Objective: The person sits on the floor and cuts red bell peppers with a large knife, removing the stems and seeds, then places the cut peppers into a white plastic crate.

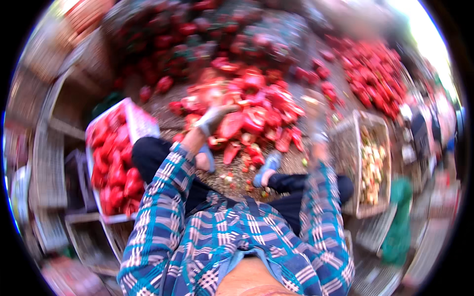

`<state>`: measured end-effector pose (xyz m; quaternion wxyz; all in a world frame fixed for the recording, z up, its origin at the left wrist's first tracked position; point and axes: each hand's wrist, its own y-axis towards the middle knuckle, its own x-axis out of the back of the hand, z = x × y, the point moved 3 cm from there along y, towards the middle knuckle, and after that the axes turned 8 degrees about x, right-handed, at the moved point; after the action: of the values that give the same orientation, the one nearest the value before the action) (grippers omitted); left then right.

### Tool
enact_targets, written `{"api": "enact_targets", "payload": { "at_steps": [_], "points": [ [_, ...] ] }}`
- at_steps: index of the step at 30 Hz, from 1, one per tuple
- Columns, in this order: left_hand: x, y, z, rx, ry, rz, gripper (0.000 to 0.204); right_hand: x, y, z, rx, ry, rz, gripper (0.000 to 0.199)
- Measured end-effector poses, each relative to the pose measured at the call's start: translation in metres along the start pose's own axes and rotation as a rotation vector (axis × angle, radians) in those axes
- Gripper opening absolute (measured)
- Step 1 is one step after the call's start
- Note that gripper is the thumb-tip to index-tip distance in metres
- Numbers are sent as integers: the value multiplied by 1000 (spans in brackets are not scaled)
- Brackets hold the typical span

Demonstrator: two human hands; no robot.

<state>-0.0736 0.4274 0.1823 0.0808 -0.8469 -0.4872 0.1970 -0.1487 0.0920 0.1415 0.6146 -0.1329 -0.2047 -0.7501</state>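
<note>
A heap of red peppers [254, 118], many split open with pale insides showing, lies on the ground in front of me. My left hand [216, 118], in a pale glove, reaches over the near left side of the heap. Its fingers look stretched out against the pepper pieces, and I make out nothing held in them. To the right of the heap is my right hand [315, 113], raised and smeared by motion. Its fingers, and anything in them, cannot be made out.
A crate of red peppers [129, 111] stands by my left knee. On the right, a pale crate [358, 209] holds whitish pepper cores [373, 167]. Filled net bags [197, 37] lie beyond the heap, with another pile of red peppers [373, 76] at far right. Stacked crates [47, 167] line the left.
</note>
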Motion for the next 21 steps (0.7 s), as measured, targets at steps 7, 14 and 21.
{"api": "enact_targets", "payload": {
  "at_steps": [7,14,21],
  "points": [
    [91,-87,-124,-473,167,-375,56,182,-113,-87,-406,-138,-218,41],
    [267,-272,-152,-612,1166,-1459,52,237,-108,-126,-587,-195,-241,36],
    [335,-314,-142,-236,1373,-1930,60,116,-42,-90,-333,-592,150,56]
  ]
}}
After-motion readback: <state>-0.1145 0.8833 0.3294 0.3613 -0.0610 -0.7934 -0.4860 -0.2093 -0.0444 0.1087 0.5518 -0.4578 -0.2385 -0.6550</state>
